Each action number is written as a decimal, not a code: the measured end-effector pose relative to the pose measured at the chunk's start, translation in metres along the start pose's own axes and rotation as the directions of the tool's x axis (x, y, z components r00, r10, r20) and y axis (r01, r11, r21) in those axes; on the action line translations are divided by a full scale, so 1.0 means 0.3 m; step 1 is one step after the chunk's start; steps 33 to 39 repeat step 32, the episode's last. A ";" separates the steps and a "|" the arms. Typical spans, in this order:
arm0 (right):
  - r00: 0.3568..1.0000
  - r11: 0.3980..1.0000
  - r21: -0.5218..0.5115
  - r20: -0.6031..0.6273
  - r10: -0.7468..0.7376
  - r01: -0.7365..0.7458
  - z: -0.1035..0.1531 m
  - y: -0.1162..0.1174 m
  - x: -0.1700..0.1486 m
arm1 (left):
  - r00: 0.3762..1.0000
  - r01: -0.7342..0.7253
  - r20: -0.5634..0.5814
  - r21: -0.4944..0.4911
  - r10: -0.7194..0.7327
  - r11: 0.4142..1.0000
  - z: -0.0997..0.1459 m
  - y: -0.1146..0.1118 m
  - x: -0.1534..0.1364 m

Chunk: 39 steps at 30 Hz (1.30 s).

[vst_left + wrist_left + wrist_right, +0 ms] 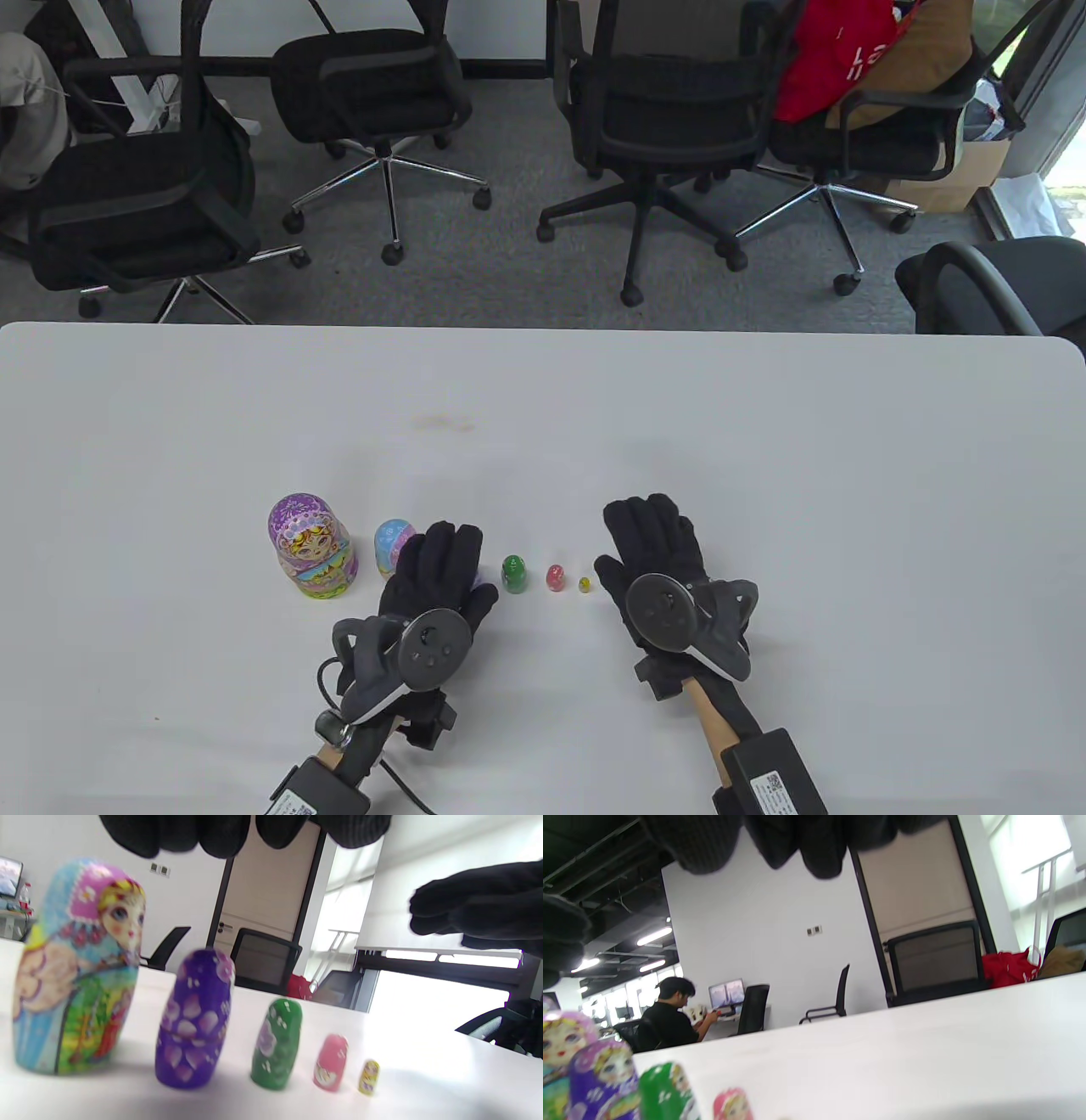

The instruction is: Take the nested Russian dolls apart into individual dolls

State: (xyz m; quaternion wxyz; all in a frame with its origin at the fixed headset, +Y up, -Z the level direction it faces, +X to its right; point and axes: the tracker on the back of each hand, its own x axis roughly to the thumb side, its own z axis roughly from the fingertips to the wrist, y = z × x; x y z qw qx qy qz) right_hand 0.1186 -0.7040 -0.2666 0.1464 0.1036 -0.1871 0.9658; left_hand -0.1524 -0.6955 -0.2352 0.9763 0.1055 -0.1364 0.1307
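Several painted dolls stand upright in a row on the white table, largest at the left. They are a big lilac doll, a light blue doll, a purple doll, a green doll, a pink-red doll and a tiny yellow doll. My left hand hovers open over the purple doll, hiding it in the table view. My right hand is open and flat, just right of the yellow doll, holding nothing.
Several black office chairs stand on the grey carpet beyond the table's far edge. A red bag lies on one chair at the back right. A person sits at a desk far off in the right wrist view.
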 end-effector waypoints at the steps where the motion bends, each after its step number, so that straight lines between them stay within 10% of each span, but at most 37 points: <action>1: 1.000 0.999 -0.021 -0.006 0.028 -0.028 0.006 -0.012 -0.009 | 1.000 0.011 -0.004 0.010 -0.011 1.000 0.003 0.006 -0.007; 15: 0.962 0.960 -0.079 -0.052 0.267 -0.270 0.082 -0.046 -0.107 | 0.985 0.112 -0.123 -0.097 -0.124 0.989 0.013 -0.002 -0.132; 39: 0.965 0.967 -0.017 -0.056 0.255 -0.256 0.091 -0.012 -0.108 | 0.980 0.131 -0.128 -0.154 -0.151 0.979 0.009 -0.027 -0.139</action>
